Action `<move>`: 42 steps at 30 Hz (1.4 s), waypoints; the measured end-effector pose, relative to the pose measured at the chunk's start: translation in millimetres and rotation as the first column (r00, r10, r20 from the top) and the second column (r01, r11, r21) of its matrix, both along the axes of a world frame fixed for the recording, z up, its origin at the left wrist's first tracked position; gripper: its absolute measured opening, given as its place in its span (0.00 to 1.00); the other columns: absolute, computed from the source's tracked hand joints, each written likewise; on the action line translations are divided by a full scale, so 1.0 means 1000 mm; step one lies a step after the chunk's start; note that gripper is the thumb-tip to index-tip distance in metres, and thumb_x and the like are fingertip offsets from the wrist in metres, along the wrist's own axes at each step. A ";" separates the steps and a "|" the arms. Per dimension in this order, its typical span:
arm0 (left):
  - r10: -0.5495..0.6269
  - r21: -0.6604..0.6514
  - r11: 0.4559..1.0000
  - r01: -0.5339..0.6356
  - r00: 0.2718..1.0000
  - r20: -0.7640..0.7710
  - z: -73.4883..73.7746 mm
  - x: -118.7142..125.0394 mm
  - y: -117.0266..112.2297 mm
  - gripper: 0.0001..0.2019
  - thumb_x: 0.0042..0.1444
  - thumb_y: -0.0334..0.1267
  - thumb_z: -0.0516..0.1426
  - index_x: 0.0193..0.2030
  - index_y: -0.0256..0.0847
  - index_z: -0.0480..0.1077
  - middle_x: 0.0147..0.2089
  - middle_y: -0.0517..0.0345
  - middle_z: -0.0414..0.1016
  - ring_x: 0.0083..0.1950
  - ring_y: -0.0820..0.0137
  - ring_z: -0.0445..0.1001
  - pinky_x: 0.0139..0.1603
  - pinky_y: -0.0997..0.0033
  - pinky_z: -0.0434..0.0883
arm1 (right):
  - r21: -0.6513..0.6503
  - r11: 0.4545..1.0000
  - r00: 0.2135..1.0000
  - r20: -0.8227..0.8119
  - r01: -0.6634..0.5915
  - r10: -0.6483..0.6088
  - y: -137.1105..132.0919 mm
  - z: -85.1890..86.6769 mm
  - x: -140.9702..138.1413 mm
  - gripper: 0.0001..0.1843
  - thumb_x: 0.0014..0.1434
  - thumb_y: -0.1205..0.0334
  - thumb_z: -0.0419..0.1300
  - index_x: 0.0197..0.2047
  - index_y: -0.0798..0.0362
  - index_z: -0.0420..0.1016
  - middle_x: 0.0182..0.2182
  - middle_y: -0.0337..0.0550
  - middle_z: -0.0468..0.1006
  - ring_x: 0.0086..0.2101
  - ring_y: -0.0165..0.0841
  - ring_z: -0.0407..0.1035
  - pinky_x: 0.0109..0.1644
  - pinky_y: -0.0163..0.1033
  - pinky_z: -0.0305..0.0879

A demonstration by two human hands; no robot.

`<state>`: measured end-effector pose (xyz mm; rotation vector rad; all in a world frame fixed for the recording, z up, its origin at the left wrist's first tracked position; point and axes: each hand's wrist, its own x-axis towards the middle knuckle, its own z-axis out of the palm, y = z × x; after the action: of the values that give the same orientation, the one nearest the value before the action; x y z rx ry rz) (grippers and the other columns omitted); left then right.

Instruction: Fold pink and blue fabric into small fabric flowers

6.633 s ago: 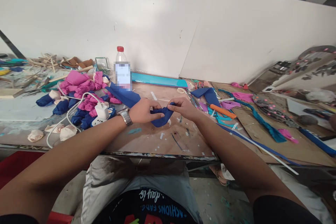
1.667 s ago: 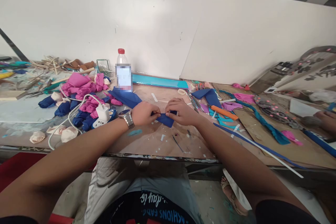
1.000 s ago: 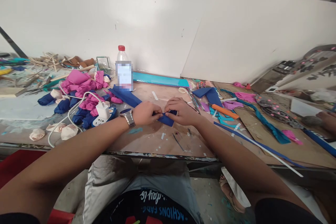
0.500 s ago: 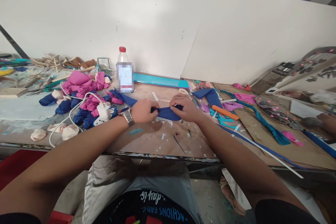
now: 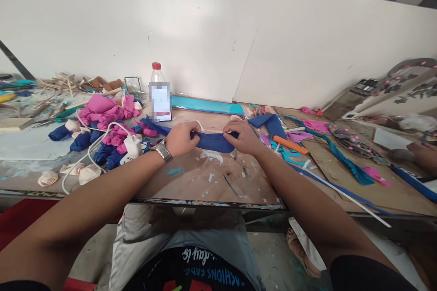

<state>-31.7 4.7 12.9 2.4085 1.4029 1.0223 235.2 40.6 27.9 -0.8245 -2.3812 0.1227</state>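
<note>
Between my two hands a blue fabric strip (image 5: 214, 142) is stretched above the tabletop. My left hand (image 5: 182, 139) is closed on its left part, and the strip's tail runs on past the hand toward the phone. At the other end my right hand (image 5: 243, 136) pinches the strip between thumb and fingers. Left of my hands lies a pile of crumpled pink fabric pieces (image 5: 102, 108), with rolled dark blue fabric pieces (image 5: 81, 141) and cream ones (image 5: 89, 174) around it.
A phone (image 5: 161, 103) leans on a red-capped bottle (image 5: 156, 72). A white charger (image 5: 133, 145) with its cable lies left. On the right are an orange-handled cutter (image 5: 290, 144), a teal strip (image 5: 348, 163) and cardboard (image 5: 327, 163). Another person's hand (image 5: 423, 152) shows at far right.
My hands have drawn apart slightly, and more of the blue strip shows spread flat between them. The whole view has shifted a little.
</note>
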 end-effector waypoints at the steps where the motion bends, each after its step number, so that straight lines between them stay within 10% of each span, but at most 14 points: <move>1: 0.003 0.015 1.000 -0.003 1.000 0.006 0.000 0.000 0.000 0.09 0.51 0.32 0.56 0.39 0.41 0.75 0.37 0.57 0.81 0.37 0.65 0.75 0.39 0.67 0.67 | 0.000 1.000 1.000 0.001 0.004 -0.004 0.000 0.000 0.000 0.08 0.63 0.61 0.59 0.32 0.50 0.75 0.33 0.44 0.82 0.40 0.40 0.72 0.52 0.48 0.63; 27: 0.084 0.147 0.985 -0.094 0.994 0.070 -0.001 -0.009 0.011 0.22 0.43 0.18 0.50 0.42 0.41 0.74 0.42 0.53 0.75 0.47 0.61 0.73 0.47 0.62 0.68 | 0.031 0.985 0.981 -0.091 0.172 -0.169 0.015 -0.016 0.009 0.06 0.60 0.63 0.60 0.31 0.50 0.77 0.34 0.45 0.83 0.42 0.42 0.74 0.53 0.50 0.66; 42: -0.188 -0.026 0.982 0.186 0.970 -0.154 -0.002 0.008 -0.009 0.14 0.67 0.44 0.53 0.48 0.42 0.78 0.45 0.52 0.83 0.47 0.60 0.77 0.51 0.60 0.68 | -0.027 1.000 0.998 0.067 -0.012 0.014 -0.014 -0.013 -0.015 0.07 0.65 0.60 0.60 0.36 0.49 0.78 0.38 0.45 0.83 0.48 0.43 0.71 0.58 0.52 0.59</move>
<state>-23.5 -3.8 11.1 2.6018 1.1915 0.7945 220.1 26.2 14.6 -0.8383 -2.4528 0.1347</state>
